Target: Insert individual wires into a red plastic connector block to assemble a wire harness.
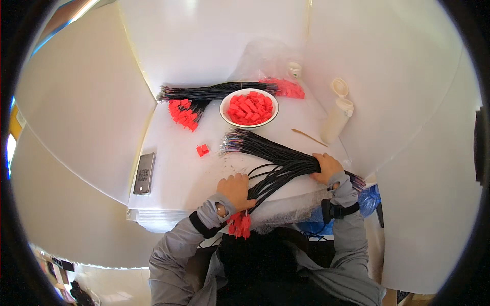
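My right hand [328, 168] is closed around a thick bundle of black cables [275, 150] near its right end. The bundle splits into two branches toward the left. One branch ends in bare multicoloured wire tips by the bowl; the other bends down toward me and ends in red connectors [239, 225] at the table's front edge. My left hand [236, 193] grips that lower branch just above these connectors. Beyond the bundle stands a white bowl [225, 117] heaped with red connector housings [249, 108]. A few loose red housings [202, 150] lie on the table left of the bundle.
Behind the bowl lies another black cable bundle [204, 93], with red-ended cables [184, 113] beside it. A clear bag [270, 58] with red parts sits at the back. A phone [144, 173] lies at left; a lidded bottle [337, 120] and thin stick [310, 136] are at right. White panels surround the table.
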`<state>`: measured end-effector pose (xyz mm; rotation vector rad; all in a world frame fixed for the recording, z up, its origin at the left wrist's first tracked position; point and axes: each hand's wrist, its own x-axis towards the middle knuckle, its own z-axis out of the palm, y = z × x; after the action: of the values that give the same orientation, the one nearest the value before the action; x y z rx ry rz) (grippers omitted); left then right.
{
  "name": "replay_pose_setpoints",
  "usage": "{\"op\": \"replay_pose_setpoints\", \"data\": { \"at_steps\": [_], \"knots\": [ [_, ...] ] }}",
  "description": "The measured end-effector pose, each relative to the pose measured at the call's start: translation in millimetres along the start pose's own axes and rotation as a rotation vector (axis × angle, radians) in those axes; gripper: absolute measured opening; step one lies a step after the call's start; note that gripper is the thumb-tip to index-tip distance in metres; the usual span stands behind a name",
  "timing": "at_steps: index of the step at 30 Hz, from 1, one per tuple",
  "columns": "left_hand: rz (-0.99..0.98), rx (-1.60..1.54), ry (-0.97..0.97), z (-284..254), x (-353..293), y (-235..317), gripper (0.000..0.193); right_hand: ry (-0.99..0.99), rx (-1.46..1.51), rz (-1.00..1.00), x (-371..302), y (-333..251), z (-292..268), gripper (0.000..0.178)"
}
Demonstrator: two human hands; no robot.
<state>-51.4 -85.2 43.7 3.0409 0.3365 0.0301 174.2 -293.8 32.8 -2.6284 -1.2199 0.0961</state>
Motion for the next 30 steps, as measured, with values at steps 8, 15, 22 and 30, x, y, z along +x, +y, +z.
{"op": "replay_pose_setpoints", "data": {
  "at_steps": [8, 15, 22, 30],
  "knots": [
    [-0.045, -0.041, -0.149, 4, 7, 5, 0.050, 0.022, -0.029, -0.003, -18, -21, -26, 0.057],
    [-0.049, -0.037, -0.122, -5, 3, 11, 0.069, 0.033, -0.010, 0.050, -36, -23, -43, 0.059],
    [-0.017, 0.004, -0.111, -3, 3, 19, 0.074, 0.003, -0.136, 0.102, -34, -15, -26, 0.065],
    [0.003, -0.037, -0.151, 8, -1, 27, 0.060, 0.058, -0.143, -0.136, -22, -64, -47, 0.063]
  ]
}}
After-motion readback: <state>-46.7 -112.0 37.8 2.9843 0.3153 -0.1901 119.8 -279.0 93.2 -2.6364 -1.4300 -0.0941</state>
